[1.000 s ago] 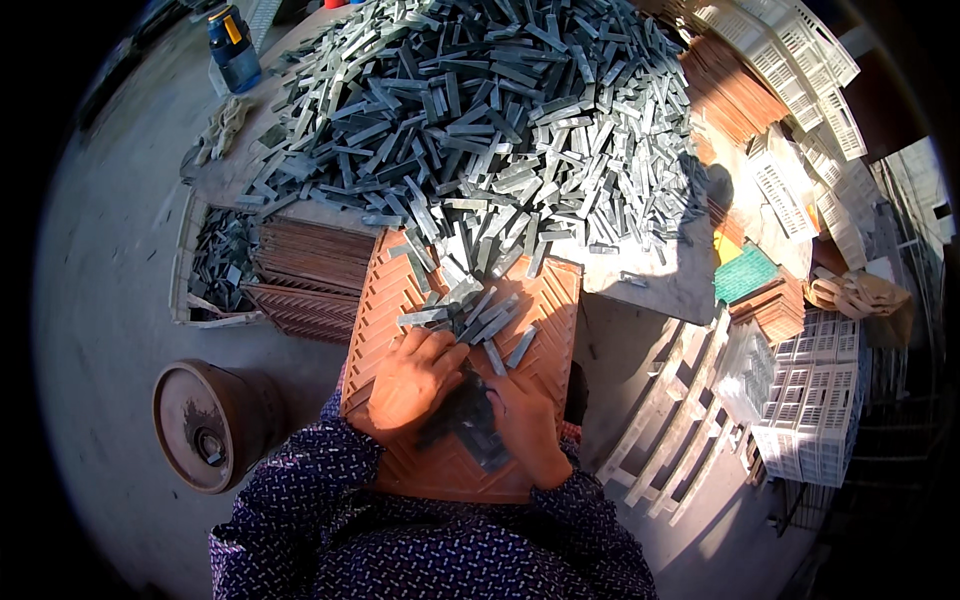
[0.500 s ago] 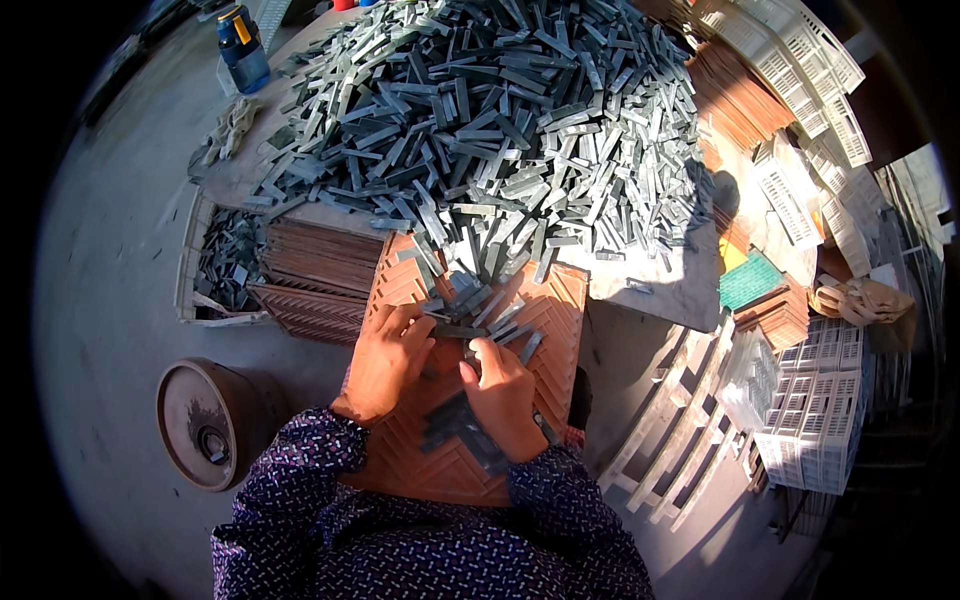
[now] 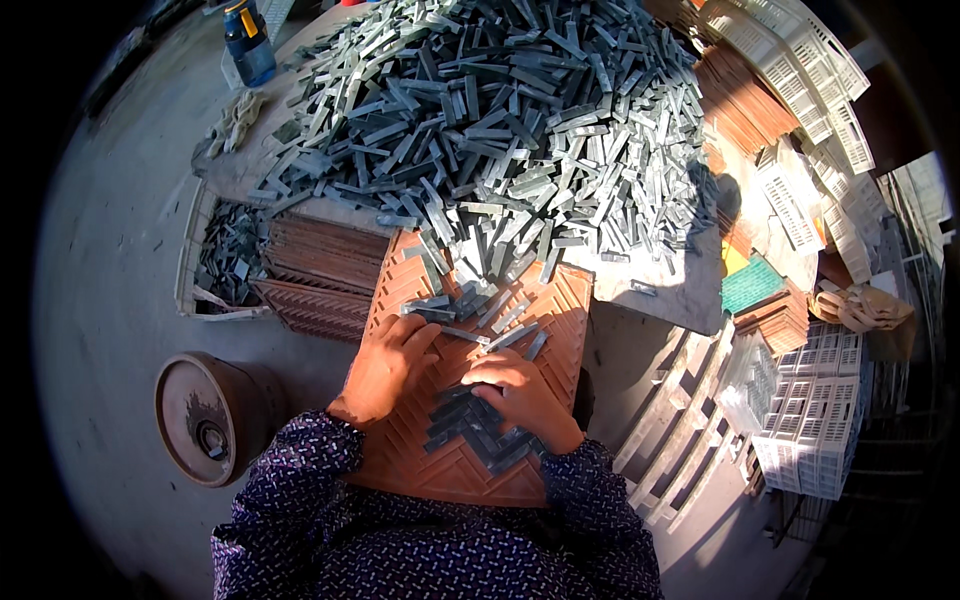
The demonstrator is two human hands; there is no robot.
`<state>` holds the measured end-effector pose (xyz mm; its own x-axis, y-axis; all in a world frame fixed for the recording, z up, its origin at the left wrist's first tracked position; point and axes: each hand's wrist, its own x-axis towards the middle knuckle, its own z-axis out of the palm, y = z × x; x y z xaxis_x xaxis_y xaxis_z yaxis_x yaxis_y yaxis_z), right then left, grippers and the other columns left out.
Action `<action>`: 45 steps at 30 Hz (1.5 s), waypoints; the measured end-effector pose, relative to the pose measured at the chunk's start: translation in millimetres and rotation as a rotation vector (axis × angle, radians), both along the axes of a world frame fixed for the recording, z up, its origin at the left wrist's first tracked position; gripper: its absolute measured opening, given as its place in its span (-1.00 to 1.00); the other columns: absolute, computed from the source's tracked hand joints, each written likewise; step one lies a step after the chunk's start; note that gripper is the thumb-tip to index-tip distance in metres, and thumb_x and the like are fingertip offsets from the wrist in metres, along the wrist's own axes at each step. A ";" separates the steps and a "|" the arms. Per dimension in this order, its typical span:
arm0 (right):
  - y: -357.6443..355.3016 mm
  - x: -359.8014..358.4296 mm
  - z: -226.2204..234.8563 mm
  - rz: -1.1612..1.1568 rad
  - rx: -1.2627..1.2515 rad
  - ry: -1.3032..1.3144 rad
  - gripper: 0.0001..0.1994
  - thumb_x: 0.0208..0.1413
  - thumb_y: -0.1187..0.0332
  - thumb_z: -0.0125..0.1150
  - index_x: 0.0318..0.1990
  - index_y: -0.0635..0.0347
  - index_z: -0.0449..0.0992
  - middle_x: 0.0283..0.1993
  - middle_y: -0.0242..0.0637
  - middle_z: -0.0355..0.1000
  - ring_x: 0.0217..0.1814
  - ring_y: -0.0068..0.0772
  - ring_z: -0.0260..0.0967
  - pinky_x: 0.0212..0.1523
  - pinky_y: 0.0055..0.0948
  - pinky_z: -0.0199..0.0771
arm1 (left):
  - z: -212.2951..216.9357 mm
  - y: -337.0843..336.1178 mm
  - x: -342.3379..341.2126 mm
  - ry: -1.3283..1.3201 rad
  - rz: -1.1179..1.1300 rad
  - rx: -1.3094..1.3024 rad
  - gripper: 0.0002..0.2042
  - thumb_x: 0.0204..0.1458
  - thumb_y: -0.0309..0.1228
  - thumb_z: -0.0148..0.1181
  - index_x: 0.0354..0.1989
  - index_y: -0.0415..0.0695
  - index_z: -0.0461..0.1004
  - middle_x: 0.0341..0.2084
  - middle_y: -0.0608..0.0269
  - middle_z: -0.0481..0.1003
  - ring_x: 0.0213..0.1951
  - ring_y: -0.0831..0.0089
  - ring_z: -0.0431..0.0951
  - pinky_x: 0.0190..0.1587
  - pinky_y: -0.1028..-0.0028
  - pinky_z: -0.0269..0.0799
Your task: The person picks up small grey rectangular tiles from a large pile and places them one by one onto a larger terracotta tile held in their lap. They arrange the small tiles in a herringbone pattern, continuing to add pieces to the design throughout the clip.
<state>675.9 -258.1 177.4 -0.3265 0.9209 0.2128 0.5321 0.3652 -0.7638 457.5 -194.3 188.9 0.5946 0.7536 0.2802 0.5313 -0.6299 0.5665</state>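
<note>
Your right hand (image 3: 520, 395) lies curled, fingertips pressing a grey strip (image 3: 470, 398) into the orange herringbone tray (image 3: 455, 465), beside the strips already set (image 3: 480, 432); your left hand (image 3: 388, 365) rests spread and flat on the tray, fingertips touching loose strips (image 3: 445, 308) at its far end. Beyond the tray: the great heap of grey strips (image 3: 500, 130); left of it, a white crate (image 3: 190, 270) holding grey strips and stacked orange trays (image 3: 320, 265); farther back, a blue bottle (image 3: 248, 42). Both hands have drawn nearer you on the tray since a half-second ago.

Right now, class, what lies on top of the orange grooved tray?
On the orange grooved tray lie grey strips in a herringbone patch, loose ones above, plus left hand and right hand. Anything beneath them is hidden.
</note>
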 end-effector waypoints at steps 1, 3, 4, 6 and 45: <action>2.0 -1.9 -3.1 0.018 -0.013 0.008 -0.79 -0.08 0.54 0.24 -0.22 0.23 0.55 -0.21 -0.25 0.49 -0.09 -0.23 0.42 -0.14 -0.36 0.46 | 3.4 -3.9 -0.5 -0.026 -0.008 -0.011 -0.69 -0.09 -0.45 0.25 -0.12 -0.16 0.46 -0.18 0.13 0.43 -0.14 0.13 0.43 -0.10 0.27 0.41; 7.0 -3.8 -0.7 0.079 -0.110 -0.013 -0.78 -0.07 0.52 0.23 -0.19 0.23 0.54 -0.20 -0.24 0.48 -0.08 -0.21 0.40 -0.12 -0.34 0.45 | 5.4 -14.2 -6.3 -0.063 -0.078 -0.146 -0.69 -0.10 -0.47 0.24 -0.11 -0.15 0.46 -0.17 0.13 0.44 -0.15 0.14 0.46 -0.13 0.28 0.43; 10.8 -5.7 6.2 0.122 -0.193 -0.042 -0.77 -0.06 0.52 0.23 -0.18 0.23 0.53 -0.20 -0.23 0.48 -0.09 -0.20 0.40 -0.11 -0.33 0.45 | 4.6 -20.0 -10.5 -0.080 -0.112 -0.215 -0.69 -0.10 -0.47 0.24 -0.11 -0.14 0.47 -0.17 0.14 0.44 -0.16 0.14 0.47 -0.14 0.29 0.44; 11.1 -7.5 5.7 0.113 -0.152 -0.031 -0.75 -0.04 0.51 0.22 -0.14 0.24 0.52 -0.19 -0.20 0.47 -0.11 -0.20 0.41 -0.14 -0.34 0.45 | -4.8 -31.6 -13.6 -0.058 -0.146 -0.181 -0.65 -0.11 -0.50 0.23 -0.06 -0.14 0.46 -0.19 0.15 0.45 -0.17 0.15 0.49 -0.18 0.31 0.46; -37.7 3.8 -3.6 -0.509 -0.170 -0.057 -0.76 -0.01 0.49 0.17 -0.14 0.28 0.50 -0.39 -0.18 0.48 -0.40 -0.45 0.45 -0.39 -0.48 0.41 | -3.5 -37.1 -20.2 -0.202 0.142 -0.302 -0.87 -0.07 -0.58 0.19 -0.32 -0.20 0.51 -0.48 0.08 0.50 -0.38 0.08 0.53 -0.33 0.33 0.44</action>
<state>679.7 -295.8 173.7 0.1631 0.9857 0.0418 0.6520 -0.0759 -0.7545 437.3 -231.4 185.4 0.4343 0.8908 0.1338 0.4595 -0.3468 0.8176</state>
